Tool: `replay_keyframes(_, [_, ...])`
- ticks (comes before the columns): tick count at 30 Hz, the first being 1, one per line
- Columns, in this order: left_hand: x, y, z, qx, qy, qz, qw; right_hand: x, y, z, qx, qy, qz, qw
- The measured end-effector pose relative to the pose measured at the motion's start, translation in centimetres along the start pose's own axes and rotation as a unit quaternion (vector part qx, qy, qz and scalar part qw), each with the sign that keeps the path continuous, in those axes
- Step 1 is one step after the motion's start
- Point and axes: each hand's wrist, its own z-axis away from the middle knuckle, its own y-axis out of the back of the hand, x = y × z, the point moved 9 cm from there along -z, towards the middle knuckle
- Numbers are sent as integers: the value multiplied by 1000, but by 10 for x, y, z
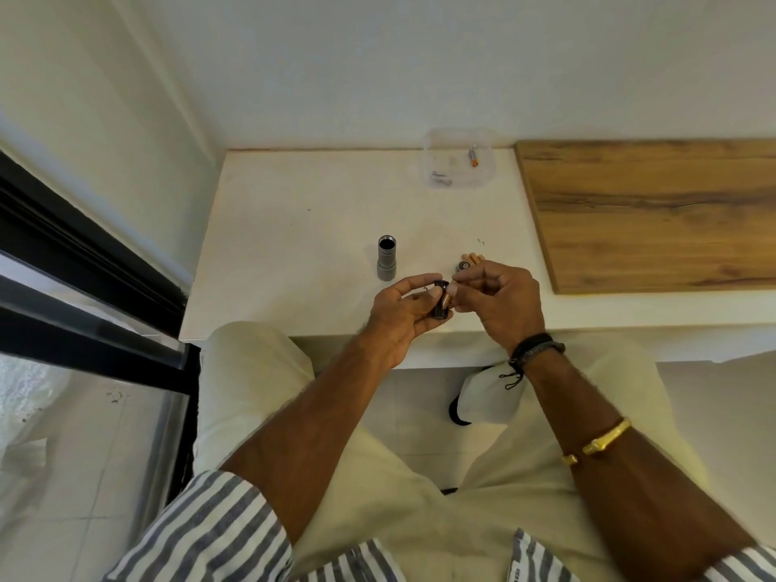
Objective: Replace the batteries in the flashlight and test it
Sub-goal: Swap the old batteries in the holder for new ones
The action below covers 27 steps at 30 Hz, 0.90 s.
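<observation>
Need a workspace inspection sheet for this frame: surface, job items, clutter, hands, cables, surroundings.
Surface: white countertop, wooden board at right.
Job's things: grey metal flashlight body upright, open end up; black battery holder in hands; loose orange-tipped batteries behind right hand.
Clutter: clear plastic container holding one battery and small parts.
Hands: left hand grips holder; right hand pinches at its end.
Cables: nothing seen.
Surroundings: white wall, dark window frame at left.

White counter — flashlight body, batteries
</observation>
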Motion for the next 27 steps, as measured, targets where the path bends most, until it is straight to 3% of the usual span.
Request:
replay_keyframes(17, [-2,10,-2,42,-20,19,999,-19,-19,14,18,93,111,989])
replay_keyframes(27, [-4,1,-3,14,1,14,1000,-5,-10,6,20,26,85,996])
